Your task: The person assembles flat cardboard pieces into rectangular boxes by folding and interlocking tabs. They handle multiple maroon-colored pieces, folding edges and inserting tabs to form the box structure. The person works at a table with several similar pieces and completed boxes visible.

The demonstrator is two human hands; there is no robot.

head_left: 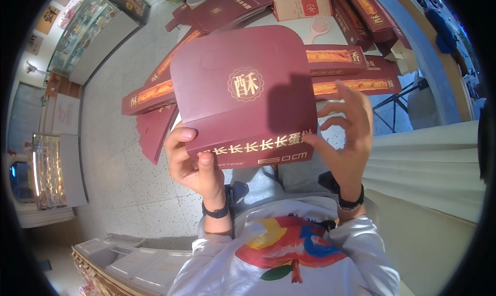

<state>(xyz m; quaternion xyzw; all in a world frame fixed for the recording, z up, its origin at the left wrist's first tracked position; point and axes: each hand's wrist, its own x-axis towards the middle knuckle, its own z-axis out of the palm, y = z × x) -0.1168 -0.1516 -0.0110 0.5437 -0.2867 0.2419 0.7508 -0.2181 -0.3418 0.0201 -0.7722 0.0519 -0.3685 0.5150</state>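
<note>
left hand: carton | white table: boxes, pink brush | speckled floor (showcase)

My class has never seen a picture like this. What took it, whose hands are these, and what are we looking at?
There is no robot here: these are a person's own bare hands. A wide fisheye camera on the person's head looks down, so straight edges bend and the rim goes dark. The picture's left is the person's left.

The left hand holds a maroon carton near its lower left corner. The right hand has its fingers spread, with the thumb at the carton's lower right edge.

Beyond, on a white table, lie long boxes, flat cartons and a pink brush. Both wrists wear dark bands.
</note>
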